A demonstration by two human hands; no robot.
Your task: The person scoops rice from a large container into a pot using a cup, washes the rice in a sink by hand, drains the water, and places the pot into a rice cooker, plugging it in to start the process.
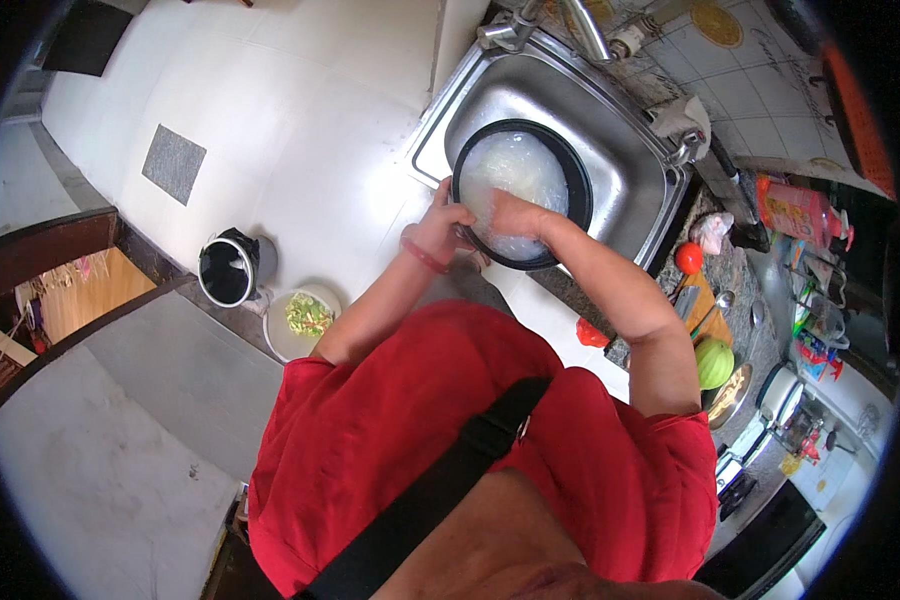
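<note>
A round black pot (578, 192) is held over the near left part of the steel sink (620, 165). It contains cloudy whitish water (520, 165) with a few bubbles; what lies under the surface cannot be made out. My left hand (442, 222) grips the pot's left rim, with the thumb near the top edge and the fingers along the outer wall. Reaching in from the right, my right hand (515, 217) is dipped into the water by the pot's near side. Its fingers are under the cloudy water and hidden.
A metal faucet (510, 35) stands behind the sink. On the right counter are a tomato (688, 258), a cutting board (703, 300), a green melon-like vegetable (714, 363) and a bowl (732, 396). At left are a black-lined bin (232, 272) and a white bucket (282, 345) with green scraps.
</note>
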